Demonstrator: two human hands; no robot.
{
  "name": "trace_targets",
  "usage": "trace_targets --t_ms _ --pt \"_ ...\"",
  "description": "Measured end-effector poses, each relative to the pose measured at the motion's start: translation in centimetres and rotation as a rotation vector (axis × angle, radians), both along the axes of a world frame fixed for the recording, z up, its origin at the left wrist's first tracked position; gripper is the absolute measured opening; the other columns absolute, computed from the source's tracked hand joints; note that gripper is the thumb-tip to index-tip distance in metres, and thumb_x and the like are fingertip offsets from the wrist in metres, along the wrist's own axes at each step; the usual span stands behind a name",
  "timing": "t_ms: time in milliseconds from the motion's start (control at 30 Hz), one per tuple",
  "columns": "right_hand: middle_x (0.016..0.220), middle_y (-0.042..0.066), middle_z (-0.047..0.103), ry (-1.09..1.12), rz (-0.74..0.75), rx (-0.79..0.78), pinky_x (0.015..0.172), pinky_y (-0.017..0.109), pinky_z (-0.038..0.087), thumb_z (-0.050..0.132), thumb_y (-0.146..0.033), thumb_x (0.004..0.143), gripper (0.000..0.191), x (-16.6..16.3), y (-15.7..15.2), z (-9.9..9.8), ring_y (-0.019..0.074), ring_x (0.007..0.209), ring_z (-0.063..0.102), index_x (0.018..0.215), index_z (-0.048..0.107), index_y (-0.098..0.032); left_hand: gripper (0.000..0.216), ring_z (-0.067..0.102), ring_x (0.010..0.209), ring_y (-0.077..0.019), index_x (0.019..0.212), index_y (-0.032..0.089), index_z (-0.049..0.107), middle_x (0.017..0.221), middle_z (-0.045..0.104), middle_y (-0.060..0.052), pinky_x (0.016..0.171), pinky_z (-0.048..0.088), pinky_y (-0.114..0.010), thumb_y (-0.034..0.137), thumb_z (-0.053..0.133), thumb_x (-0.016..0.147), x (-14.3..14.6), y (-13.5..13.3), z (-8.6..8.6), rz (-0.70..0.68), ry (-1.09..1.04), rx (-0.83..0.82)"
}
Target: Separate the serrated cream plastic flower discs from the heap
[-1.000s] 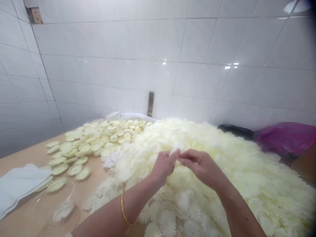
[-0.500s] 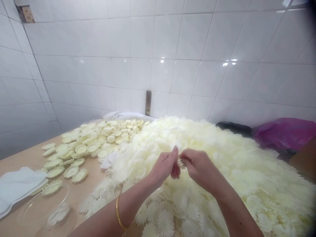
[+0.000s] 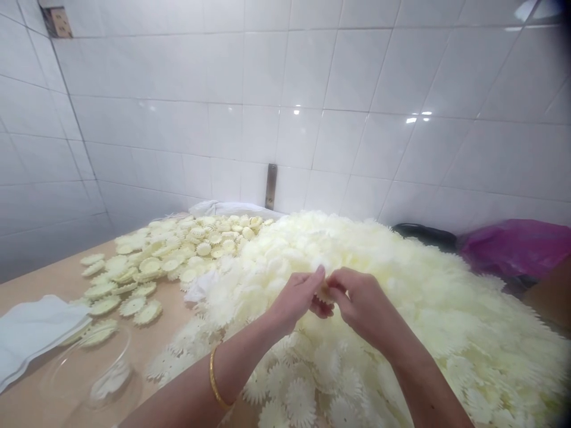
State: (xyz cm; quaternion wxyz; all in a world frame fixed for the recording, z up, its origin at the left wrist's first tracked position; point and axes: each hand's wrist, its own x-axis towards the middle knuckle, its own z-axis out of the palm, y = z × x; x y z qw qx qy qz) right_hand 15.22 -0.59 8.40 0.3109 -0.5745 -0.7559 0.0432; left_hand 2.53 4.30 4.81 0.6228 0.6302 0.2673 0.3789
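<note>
Over a big heap of pale yellow, toothed-edge fabric petal discs (image 3: 298,401), my two hands meet at the fingertips. My left hand (image 3: 300,297) is closed with thumb raised, pinching a small pale toothed disc (image 3: 322,291) that shows only partly between the hands. My right hand (image 3: 357,297) is closed too, its thumb and fingertips gripping the other edge of that disc. Most of the disc is hidden behind the fingers. A gold bracelet (image 3: 215,377) circles my left wrist.
At left lie many thicker round scalloped pieces (image 3: 149,266). White cloth sheets (image 3: 38,333) and a clear round dish (image 3: 127,351) with a white wad (image 3: 110,383) sit nearer. A purple plastic bag (image 3: 513,246) and a black object (image 3: 426,236) stand at right, against the tiled wall (image 3: 267,71).
The view has shifted slightly. My fingers have turned a little around the disc, and my left fingers now curl further under it. Both hands stay in about the same place.
</note>
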Motion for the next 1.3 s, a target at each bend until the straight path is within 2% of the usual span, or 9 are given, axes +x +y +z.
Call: trace_targets --t_ms 267,433,567,700,767,900,1000,1300 --pt "0.065 0.005 0.055 -0.054 -0.041 0.054 0.050 0.025 0.037 0.037 -0.016 0.079 0.020 -0.3 0.3 -0.2 0.0151 0.055 0.050 0.063 0.049 -0.019 0.044 0.056 0.053 -0.0116 0.069 0.010 0.058 0.060 0.058 -0.005 0.059 0.047 -0.027 0.054 0.054 0.071 0.0 0.2 0.1 -0.048 -0.064 -0.078" --pt "0.059 0.001 0.051 0.069 -0.021 0.095 0.050 0.024 0.036 0.036 -0.021 0.081 0.021 0.0 0.5 -0.2 0.0135 0.053 0.047 0.062 0.044 -0.020 0.043 0.060 0.054 -0.0153 0.075 0.009 0.059 0.060 0.061 -0.008 0.058 0.048 -0.029 0.051 0.056 0.071 -0.1 0.5 0.3 -0.098 -0.182 -0.252" --pt "0.058 0.000 0.052 0.170 -0.023 0.065 0.051 0.024 0.036 0.038 -0.024 0.081 0.019 0.6 0.6 -0.1 0.0133 0.054 0.048 0.064 0.046 -0.020 0.041 0.061 0.055 -0.0159 0.075 0.008 0.059 0.063 0.062 -0.009 0.057 0.047 -0.027 0.048 0.059 0.070 0.0 0.6 0.5 -0.140 -0.222 -0.305" --pt "0.058 0.000 0.055 0.250 -0.162 0.135 0.052 0.025 0.037 0.041 -0.026 0.080 0.018 1.4 0.7 0.1 0.0135 0.054 0.050 0.065 0.048 -0.019 0.040 0.060 0.054 -0.0147 0.070 0.009 0.056 0.061 0.061 -0.007 0.054 0.045 -0.026 0.049 0.059 0.069 0.0 0.5 0.5 -0.088 -0.265 -0.286" --pt "0.061 0.001 0.057 0.272 -0.184 0.165 0.055 0.026 0.039 0.042 -0.028 0.080 0.018 1.6 0.6 0.3 0.0144 0.057 0.053 0.068 0.051 -0.018 0.041 0.059 0.053 -0.0136 0.070 0.010 0.055 0.061 0.061 -0.006 0.053 0.045 -0.025 0.051 0.058 0.070 0.0 0.4 0.4 -0.038 -0.245 -0.234" --pt "0.069 0.003 0.060 0.216 -0.023 0.127 0.060 0.028 0.042 0.046 -0.029 0.080 0.018 1.2 0.2 0.6 0.0158 0.064 0.055 0.071 0.058 -0.018 0.043 0.056 0.049 -0.0122 0.066 0.012 0.055 0.055 0.059 -0.004 0.053 0.044 -0.025 0.054 0.054 0.070 0.0 0.4 0.2 0.124 -0.124 -0.065" --pt "0.069 0.004 0.060 0.149 0.057 0.045 0.058 0.028 0.042 0.047 -0.027 0.080 0.019 0.7 0.1 0.5 0.0158 0.063 0.054 0.071 0.061 -0.019 0.044 0.057 0.052 -0.0126 0.062 0.011 0.058 0.056 0.058 -0.004 0.055 0.045 -0.026 0.054 0.051 0.072 0.0 0.2 0.2 0.167 -0.080 0.023" --pt "0.062 0.003 0.055 0.023 -0.005 0.078 0.053 0.026 0.037 0.041 -0.020 0.081 0.023 0.0 0.4 0.0 0.0150 0.057 0.050 0.060 0.051 -0.018 0.047 0.059 0.051 -0.0152 0.068 0.012 0.058 0.054 0.060 -0.005 0.058 0.048 -0.030 0.058 0.051 0.070 0.2 0.6 -0.5 0.091 -0.118 -0.125"
